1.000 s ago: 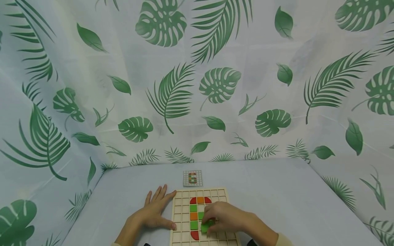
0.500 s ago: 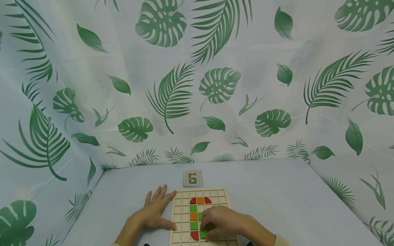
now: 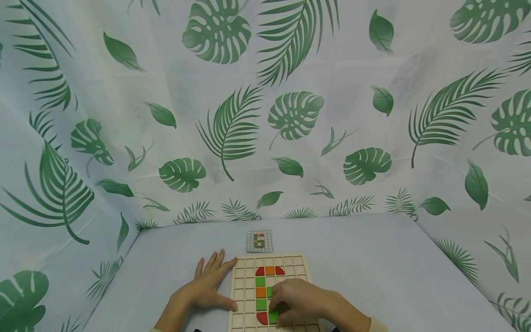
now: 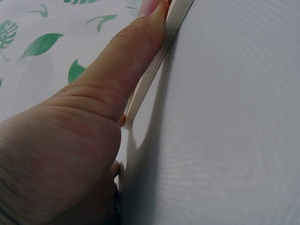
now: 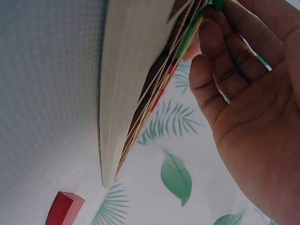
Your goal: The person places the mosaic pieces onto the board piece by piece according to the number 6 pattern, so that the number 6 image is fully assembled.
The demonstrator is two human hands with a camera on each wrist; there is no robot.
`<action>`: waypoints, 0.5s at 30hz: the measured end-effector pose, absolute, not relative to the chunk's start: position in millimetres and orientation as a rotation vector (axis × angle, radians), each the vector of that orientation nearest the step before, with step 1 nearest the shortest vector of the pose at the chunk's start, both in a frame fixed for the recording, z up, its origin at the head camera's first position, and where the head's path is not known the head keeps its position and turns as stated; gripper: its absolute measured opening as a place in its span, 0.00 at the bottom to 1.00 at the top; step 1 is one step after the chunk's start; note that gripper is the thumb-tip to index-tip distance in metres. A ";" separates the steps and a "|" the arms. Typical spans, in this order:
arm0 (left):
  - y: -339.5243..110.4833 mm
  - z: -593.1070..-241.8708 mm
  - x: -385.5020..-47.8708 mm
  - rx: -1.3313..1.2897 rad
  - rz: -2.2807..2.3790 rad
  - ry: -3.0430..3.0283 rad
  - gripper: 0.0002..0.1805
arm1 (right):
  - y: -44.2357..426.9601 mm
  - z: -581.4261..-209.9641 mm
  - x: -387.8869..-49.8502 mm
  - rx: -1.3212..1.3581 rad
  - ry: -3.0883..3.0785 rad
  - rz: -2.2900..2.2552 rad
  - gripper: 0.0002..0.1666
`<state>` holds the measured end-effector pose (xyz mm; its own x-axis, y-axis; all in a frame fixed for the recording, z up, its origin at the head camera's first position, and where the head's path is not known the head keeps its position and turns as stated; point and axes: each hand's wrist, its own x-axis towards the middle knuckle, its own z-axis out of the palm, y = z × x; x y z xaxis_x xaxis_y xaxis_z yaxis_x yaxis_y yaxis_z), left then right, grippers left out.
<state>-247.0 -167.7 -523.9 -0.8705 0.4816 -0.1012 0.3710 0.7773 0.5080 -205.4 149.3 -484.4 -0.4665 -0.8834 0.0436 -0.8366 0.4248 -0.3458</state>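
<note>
A pale wooden grid board lies on the table, carrying several red, orange and green tiles set in its cells. My left hand is spread flat, its thumb and index fingertip touching the board's left edge. Over the lower middle of the board, my right hand pinches a green square tile beside a red rounded tile. In the right wrist view a bit of green shows at the fingertips. More green shows in shadow under the palm; whether it is held or on the board, I cannot tell.
A small card with a coloured 6 on a grid lies behind the board. Beside the board, a red block rests on the table in the right wrist view. Leaf-print cloth rises behind and at both sides.
My right hand has moved slightly toward the front of the board, bringing the green tile down to the cell beside the lower red tile. The left hand has stayed still.
</note>
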 end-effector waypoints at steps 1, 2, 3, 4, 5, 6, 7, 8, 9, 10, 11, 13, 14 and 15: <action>-167.7 -524.0 -247.1 0.668 0.713 2.746 0.69 | 149.3 -484.3 -205.2 -1.535 2.528 -0.483 0.12; -167.6 -524.2 -247.1 0.669 0.709 2.747 0.69 | 149.3 -484.3 -205.1 -1.534 2.527 -0.484 0.12; -167.5 -524.3 -247.1 0.668 0.706 2.748 0.69 | 149.3 -484.6 -205.1 -1.534 2.526 -0.486 0.12; -167.4 -524.3 -247.2 0.666 0.705 2.748 0.69 | 149.2 -484.9 -205.2 -1.540 2.527 -0.484 0.12; -167.4 -524.4 -247.2 0.666 0.705 2.747 0.69 | 149.0 -485.0 -205.2 -1.541 2.528 -0.482 0.12; -167.3 -524.3 -247.1 0.666 0.707 2.747 0.69 | 148.9 -485.6 -205.0 -1.548 2.532 -0.479 0.12; -167.4 -524.0 -247.1 0.667 0.709 2.745 0.69 | 148.7 -486.0 -204.8 -1.556 2.536 -0.477 0.11; -167.6 -523.8 -247.0 0.670 0.712 2.743 0.69 | 148.4 -486.1 -204.5 -1.557 2.541 -0.473 0.12; -167.8 -523.7 -246.9 0.673 0.713 2.741 0.69 | 148.1 -486.0 -204.2 -1.556 2.547 -0.467 0.12; -168.1 -523.7 -246.8 0.676 0.715 2.739 0.68 | 147.8 -485.8 -203.8 -1.548 2.553 -0.463 0.12; -168.3 -523.9 -246.9 0.679 0.715 2.739 0.68 | 147.5 -485.7 -203.4 -1.541 2.558 -0.458 0.12; -168.6 -524.3 -247.1 0.683 0.713 2.738 0.68 | 147.0 -485.2 -202.7 -1.534 2.566 -0.452 0.12; -168.6 -524.6 -247.2 0.682 0.712 2.738 0.68 | 146.8 -484.8 -202.5 -1.528 2.566 -0.451 0.12; -168.4 -524.9 -247.4 0.678 0.710 2.738 0.68 | 146.8 -484.8 -202.4 -1.530 2.567 -0.450 0.13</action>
